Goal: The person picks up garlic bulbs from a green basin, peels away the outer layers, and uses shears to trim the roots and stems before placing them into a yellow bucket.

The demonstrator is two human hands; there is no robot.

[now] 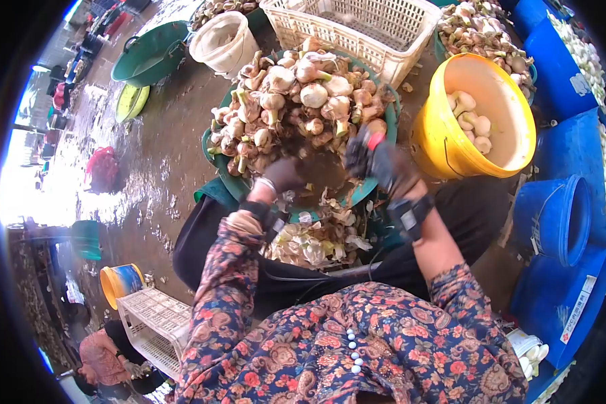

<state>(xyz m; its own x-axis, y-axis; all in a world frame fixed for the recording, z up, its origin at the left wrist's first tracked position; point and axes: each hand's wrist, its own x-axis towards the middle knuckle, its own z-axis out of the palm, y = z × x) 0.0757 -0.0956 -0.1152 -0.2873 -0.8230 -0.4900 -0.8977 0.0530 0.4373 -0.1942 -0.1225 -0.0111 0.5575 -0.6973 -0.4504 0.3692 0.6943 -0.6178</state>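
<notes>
A wide green tub in front of me holds a heap of garlic bulbs with cut stems. My left hand, in a dark glove, is over the tub's near left part; its fingers are blurred and what they hold cannot be made out. My right hand, gloved too, is closed around a tool with a red part at the tub's right side. Loose garlic skins lie below the tub, between my legs. Peeled bulbs lie inside a yellow bucket to the right.
A white crate and a white bucket stand beyond the tub. Blue containers line the right side. At the left are a green basin and another crate; a person is at lower left.
</notes>
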